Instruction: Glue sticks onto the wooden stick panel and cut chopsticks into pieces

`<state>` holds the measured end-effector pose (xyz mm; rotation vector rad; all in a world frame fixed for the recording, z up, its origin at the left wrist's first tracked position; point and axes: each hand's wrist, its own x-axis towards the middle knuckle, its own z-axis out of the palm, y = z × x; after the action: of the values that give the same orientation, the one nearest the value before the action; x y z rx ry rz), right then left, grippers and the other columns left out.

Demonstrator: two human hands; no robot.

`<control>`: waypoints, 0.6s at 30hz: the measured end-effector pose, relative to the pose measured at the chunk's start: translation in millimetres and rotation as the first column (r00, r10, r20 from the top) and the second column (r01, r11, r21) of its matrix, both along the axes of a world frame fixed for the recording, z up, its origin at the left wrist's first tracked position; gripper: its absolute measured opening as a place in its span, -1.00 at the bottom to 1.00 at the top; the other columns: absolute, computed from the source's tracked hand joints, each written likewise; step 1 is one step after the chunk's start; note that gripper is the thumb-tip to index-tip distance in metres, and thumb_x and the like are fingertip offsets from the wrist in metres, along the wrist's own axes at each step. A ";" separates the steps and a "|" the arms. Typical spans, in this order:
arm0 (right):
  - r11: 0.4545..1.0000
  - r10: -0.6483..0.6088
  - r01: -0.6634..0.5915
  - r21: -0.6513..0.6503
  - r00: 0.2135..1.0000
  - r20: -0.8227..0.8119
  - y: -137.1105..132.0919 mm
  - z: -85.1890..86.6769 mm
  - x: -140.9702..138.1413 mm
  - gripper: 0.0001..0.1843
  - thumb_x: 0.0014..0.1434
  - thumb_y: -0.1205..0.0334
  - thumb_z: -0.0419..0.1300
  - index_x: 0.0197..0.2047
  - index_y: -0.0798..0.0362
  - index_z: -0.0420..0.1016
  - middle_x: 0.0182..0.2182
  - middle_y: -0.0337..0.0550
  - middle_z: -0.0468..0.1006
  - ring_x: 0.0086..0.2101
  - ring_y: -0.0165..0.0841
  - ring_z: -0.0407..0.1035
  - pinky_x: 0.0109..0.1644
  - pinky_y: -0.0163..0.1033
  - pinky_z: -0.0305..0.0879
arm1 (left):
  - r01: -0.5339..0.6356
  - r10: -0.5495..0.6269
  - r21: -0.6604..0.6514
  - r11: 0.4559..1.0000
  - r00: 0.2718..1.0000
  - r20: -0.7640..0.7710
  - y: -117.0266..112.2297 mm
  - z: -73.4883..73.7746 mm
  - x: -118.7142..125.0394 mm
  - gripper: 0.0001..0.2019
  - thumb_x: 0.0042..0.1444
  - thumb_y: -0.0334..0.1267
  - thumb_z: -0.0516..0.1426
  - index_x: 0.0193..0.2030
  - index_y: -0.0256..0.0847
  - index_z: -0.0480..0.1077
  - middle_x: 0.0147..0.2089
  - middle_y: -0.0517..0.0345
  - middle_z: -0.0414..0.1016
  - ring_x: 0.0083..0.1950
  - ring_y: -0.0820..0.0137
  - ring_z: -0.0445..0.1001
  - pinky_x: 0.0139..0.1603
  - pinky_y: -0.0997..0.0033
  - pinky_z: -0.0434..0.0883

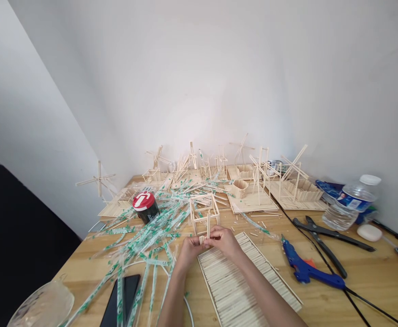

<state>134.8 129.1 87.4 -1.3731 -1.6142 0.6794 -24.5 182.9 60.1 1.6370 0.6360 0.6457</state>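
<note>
Both hands, left (189, 247) and right (223, 238), pinch a stick frame (204, 213) upright at the panel's (240, 286) far edge; the cube stands partly built; glue gun (304, 268) lies beside; finished models (253, 181) behind.

Bright, even, diffuse daylight; its source seems to lie up and to the right, though it is out of frame. The white wall (219, 81) is nearly washed out. Shadows on the counter (372, 281) are soft and short. Wide-angle distortion bends the wall corner and stretches the edges. The far stick models (246, 177) are small and slightly soft; the lower-left corner falls into darkness.
</note>
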 end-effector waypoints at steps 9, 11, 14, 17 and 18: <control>1.000 0.009 -0.009 -0.006 1.000 0.000 1.5 -4.3 1.2 -0.75 0.21 0.10 0.21 -0.38 0.11 0.46 -0.36 -0.24 0.52 -0.33 -0.40 0.43 -0.20 -0.18 0.39 | -0.016 0.016 -0.003 1.000 1.000 0.020 -3.1 -2.0 3.3 -0.69 0.17 -0.06 0.13 -0.14 -0.30 0.41 -0.13 0.12 0.47 -0.15 0.32 0.47 -0.12 0.21 0.46; 1.000 0.009 -0.009 -0.015 1.000 0.001 0.8 -2.5 0.9 -0.76 0.19 0.10 0.24 -0.36 0.12 0.47 -0.35 -0.24 0.52 -0.33 -0.40 0.42 -0.22 -0.19 0.39 | -0.014 0.014 -0.003 1.000 1.000 0.025 -4.1 -0.9 3.6 -0.69 0.17 -0.06 0.13 -0.15 -0.30 0.41 -0.14 0.13 0.47 -0.15 0.32 0.47 -0.11 0.21 0.46; 1.000 0.000 0.000 -0.020 1.000 0.003 0.1 0.2 -0.8 -0.76 0.16 0.09 0.26 -0.34 0.13 0.48 -0.33 -0.23 0.52 -0.34 -0.40 0.42 -0.24 -0.20 0.39 | -0.013 0.013 -0.005 1.000 1.000 0.025 -5.1 0.9 3.4 -0.69 0.17 -0.05 0.13 -0.16 -0.30 0.42 -0.17 0.14 0.48 -0.17 0.33 0.48 -0.12 0.21 0.46; 1.000 -0.005 0.005 -0.020 1.000 0.004 0.6 1.4 -2.4 -0.76 0.17 0.09 0.25 -0.36 0.12 0.48 -0.34 -0.23 0.52 -0.34 -0.40 0.42 -0.23 -0.19 0.39 | -0.014 0.014 -0.011 1.000 1.000 0.018 -5.5 2.2 2.9 -0.69 0.17 -0.04 0.13 -0.18 -0.30 0.42 -0.20 0.15 0.48 -0.19 0.34 0.48 -0.13 0.22 0.46; 1.000 -0.004 0.004 -0.019 1.000 0.004 0.8 1.5 -2.6 -0.76 0.18 0.10 0.24 -0.37 0.12 0.47 -0.34 -0.23 0.52 -0.34 -0.40 0.42 -0.22 -0.19 0.39 | -0.017 0.017 -0.013 1.000 1.000 0.015 -5.6 2.5 2.7 -0.69 0.17 -0.04 0.13 -0.19 -0.30 0.42 -0.20 0.15 0.48 -0.19 0.34 0.48 -0.13 0.22 0.46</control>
<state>132.2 129.9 88.9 -1.3923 -1.6117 0.6915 -21.8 177.3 62.6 1.6148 0.6420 0.6644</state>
